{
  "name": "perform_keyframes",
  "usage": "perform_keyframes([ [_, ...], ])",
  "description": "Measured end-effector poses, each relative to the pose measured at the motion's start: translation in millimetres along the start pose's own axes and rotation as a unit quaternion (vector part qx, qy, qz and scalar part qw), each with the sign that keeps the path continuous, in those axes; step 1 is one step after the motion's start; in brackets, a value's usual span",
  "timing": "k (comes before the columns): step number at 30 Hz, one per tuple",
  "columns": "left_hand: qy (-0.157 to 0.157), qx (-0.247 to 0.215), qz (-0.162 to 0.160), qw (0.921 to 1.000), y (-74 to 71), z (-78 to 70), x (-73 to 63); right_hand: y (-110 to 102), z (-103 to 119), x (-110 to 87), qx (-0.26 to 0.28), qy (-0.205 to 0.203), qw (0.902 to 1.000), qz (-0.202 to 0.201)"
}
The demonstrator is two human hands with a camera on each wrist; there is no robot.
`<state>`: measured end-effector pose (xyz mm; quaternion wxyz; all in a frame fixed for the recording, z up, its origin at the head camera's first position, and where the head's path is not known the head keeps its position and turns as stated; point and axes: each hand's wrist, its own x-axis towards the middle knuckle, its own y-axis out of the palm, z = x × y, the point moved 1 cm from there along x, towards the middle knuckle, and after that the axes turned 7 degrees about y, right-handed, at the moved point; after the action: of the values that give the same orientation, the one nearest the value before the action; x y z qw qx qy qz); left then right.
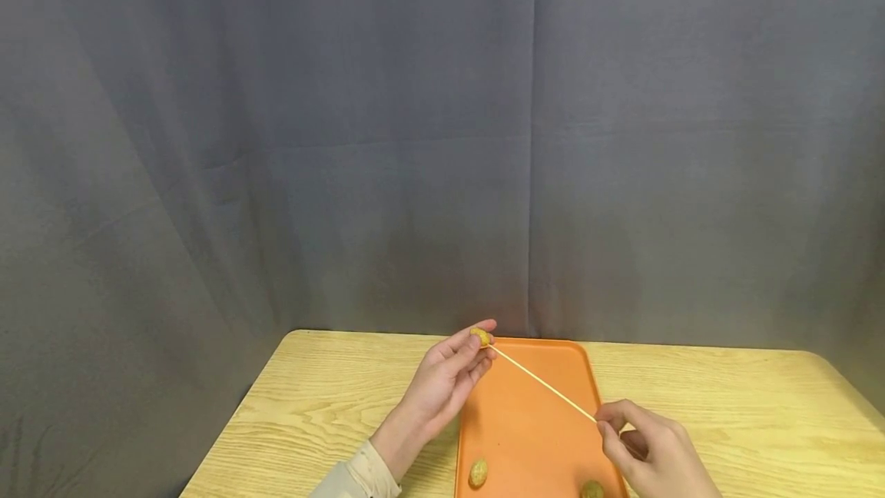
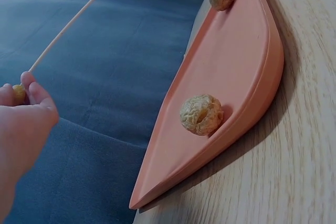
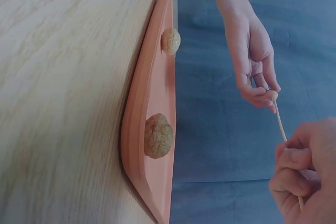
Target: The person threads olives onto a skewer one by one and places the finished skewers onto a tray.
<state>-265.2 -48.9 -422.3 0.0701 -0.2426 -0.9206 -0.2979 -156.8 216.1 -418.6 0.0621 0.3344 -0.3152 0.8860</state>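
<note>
My left hand pinches a small yellowish ball-shaped food piece between thumb and fingers, raised over the far end of the orange tray. A thin bamboo skewer slants from that piece down to my right hand, whose thumb and fingers grip its lower end. In the head view the skewer's far tip meets the piece; the fingers partly cover that spot. Two more wrinkled brownish balls lie on the tray, one ball near its left edge and another ball near its right edge.
The tray lies on a light wood-grain table and has a raised rim. Behind the table hangs a grey-blue curtain. A pale sleeve covers the left forearm down to the wrist.
</note>
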Motion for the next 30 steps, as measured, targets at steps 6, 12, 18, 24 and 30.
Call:
perform_keyframes([
  [6, 0.014, 0.013, -0.021, 0.9996, 4.6, 1.6, -1.4, -2.1, 5.5, -2.7, -0.002, 0.027, 0.9996, 0.009],
  [12, 0.025, 0.007, -0.038, 0.9989, 9.8, 7.7, -0.8, -3.0, 10.1, -4.9, -0.006, 0.051, 0.9986, 0.007],
  [18, 0.013, 0.001, -0.049, 0.9987, 12.6, 17.1, -2.2, 0.9, 12.9, -7.0, -0.011, 0.051, 0.9986, 0.001],
  [24, 0.029, 0.0, -0.064, 0.9975, 16.8, 19.6, -3.4, 3.0, 14.8, -6.3, -0.011, 0.053, 0.9986, 0.0],
  [30, 0.025, -0.009, -0.068, 0.9973, 20.2, 24.3, -7.0, 3.3, 15.9, -7.7, -0.008, 0.061, 0.9981, 0.002],
])
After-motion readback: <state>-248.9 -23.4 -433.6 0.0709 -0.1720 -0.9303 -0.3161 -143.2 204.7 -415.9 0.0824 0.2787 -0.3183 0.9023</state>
